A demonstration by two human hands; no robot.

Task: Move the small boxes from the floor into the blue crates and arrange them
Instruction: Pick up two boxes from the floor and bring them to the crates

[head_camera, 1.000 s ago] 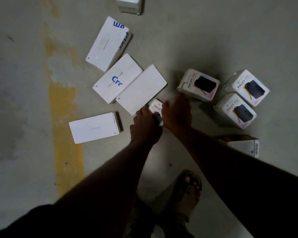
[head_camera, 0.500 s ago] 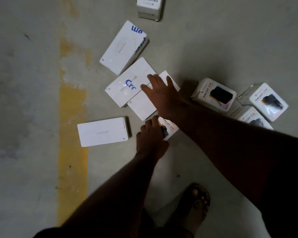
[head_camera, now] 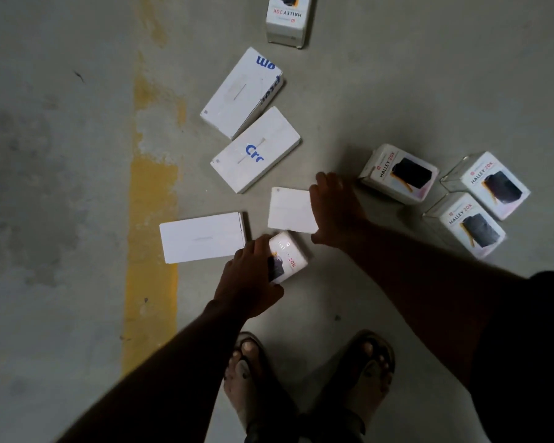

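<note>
My left hand (head_camera: 248, 281) grips a small Halley 20K box (head_camera: 287, 255) low over the concrete floor. My right hand (head_camera: 335, 212) holds a flat white box (head_camera: 291, 210) by its right edge, lifted off the floor. Other flat white boxes lie around: one (head_camera: 202, 236) left of my left hand, one with blue letters (head_camera: 255, 148) above it, and another (head_camera: 240, 91) further up. No blue crate is in view.
Three Halley 20K boxes (head_camera: 400, 172) (head_camera: 493, 183) (head_camera: 467, 223) stand grouped at the right, and one more (head_camera: 288, 17) at the top edge. A yellow painted stripe (head_camera: 152, 219) runs down the floor at the left. My sandalled feet (head_camera: 253, 372) are at the bottom.
My right hand reached left to the flat white box, gripped it and pulled it away from the lettered box. My left hand kept hold of the small Halley box.
</note>
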